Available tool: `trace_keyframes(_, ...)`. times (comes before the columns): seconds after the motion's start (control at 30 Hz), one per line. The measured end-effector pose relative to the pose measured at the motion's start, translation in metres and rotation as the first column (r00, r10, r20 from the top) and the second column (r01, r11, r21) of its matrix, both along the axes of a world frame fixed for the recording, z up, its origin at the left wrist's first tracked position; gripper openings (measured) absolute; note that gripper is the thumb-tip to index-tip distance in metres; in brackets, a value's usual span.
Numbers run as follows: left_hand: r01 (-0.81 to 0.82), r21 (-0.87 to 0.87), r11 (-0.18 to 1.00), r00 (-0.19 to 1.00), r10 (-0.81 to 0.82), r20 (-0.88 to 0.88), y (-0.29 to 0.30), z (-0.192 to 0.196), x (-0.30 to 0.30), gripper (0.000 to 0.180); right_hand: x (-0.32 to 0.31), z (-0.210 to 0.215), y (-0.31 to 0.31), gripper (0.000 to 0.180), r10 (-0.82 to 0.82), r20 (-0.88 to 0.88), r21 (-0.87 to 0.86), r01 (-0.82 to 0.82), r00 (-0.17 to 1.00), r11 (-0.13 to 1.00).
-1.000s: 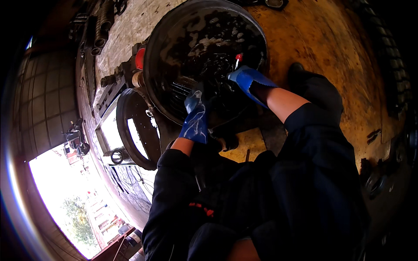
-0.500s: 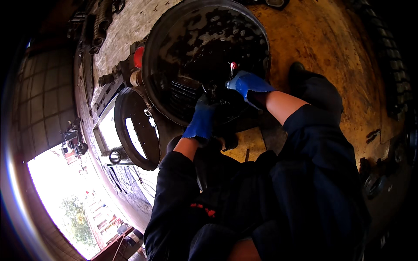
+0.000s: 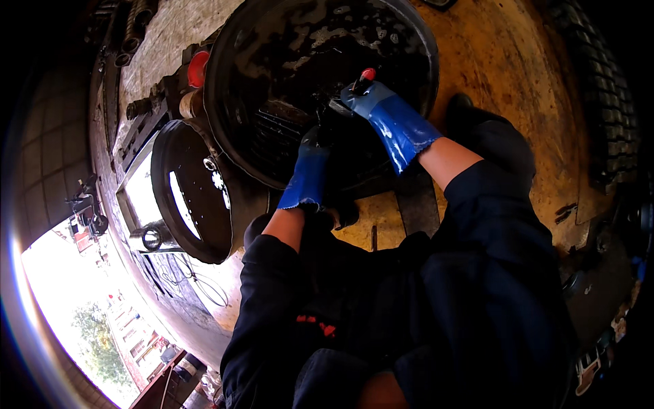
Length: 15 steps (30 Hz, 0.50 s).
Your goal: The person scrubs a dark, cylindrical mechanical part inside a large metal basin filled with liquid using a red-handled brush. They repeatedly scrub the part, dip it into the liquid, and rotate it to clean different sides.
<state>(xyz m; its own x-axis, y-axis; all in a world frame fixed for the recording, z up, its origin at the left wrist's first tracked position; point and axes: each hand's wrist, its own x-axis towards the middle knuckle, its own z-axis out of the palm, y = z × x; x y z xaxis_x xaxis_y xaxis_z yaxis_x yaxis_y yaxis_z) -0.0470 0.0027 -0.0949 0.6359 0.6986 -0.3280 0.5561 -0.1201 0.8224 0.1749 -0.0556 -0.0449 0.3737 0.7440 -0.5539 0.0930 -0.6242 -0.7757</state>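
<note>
A big round dark basin (image 3: 216, 129) of dark, foamy liquid stands in front of me. My right hand (image 3: 381, 112), in a blue glove, is closed round a tool with a red handle end (image 3: 368, 73). A greyish piece of that tool (image 3: 338, 107) sticks out toward the left hand; its kind is not plain. My left hand (image 3: 310, 167), gloved alike, reaches over the near rim, fingers curled at a dark, wet part (image 3: 327, 117) too dim to name. Beside it in the basin lies a ribbed dark piece (image 3: 276, 126).
Left of the basin stands a smaller round dark pan (image 3: 163, 180), with a metal ring (image 3: 151, 236) near it. A red round part (image 3: 197, 68) sits by the basin's rim. A large tyre (image 3: 599, 95) stands far right. Thin cables (image 3: 197, 279) lie on the floor.
My right hand has risen and turned, lifting the red-ended tool higher above the liquid. My left hand stays low in the basin. The whole view has shifted slightly.
</note>
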Motion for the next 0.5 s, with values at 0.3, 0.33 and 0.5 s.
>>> trace_keyframes(0.3, -0.089, -0.012, 0.996, 0.996, 0.089, -0.005, 0.002, -0.013, 0.008, 0.039, 0.0, -0.004, 0.0, 0.053, -0.152, -0.238, 0.042, 0.167, 0.959, 0.985)
trace_keyframes(0.33, -0.119, -0.031, 0.992, 0.993, 0.12, 0.01, 0.004, -0.019, 0.004, 0.04, -0.009, -0.005, -0.001, 0.053, -0.124, -0.147, 0.053, 0.134, 0.981, 0.99)
trace_keyframes(0.5, -0.149, -0.269, 0.951, 0.979, 0.181, 0.098, -0.004, -0.017, 0.003, 0.037, 0.0, 0.018, -0.001, 0.051, -0.141, 0.002, -0.147, 0.139, 0.99, 0.979)
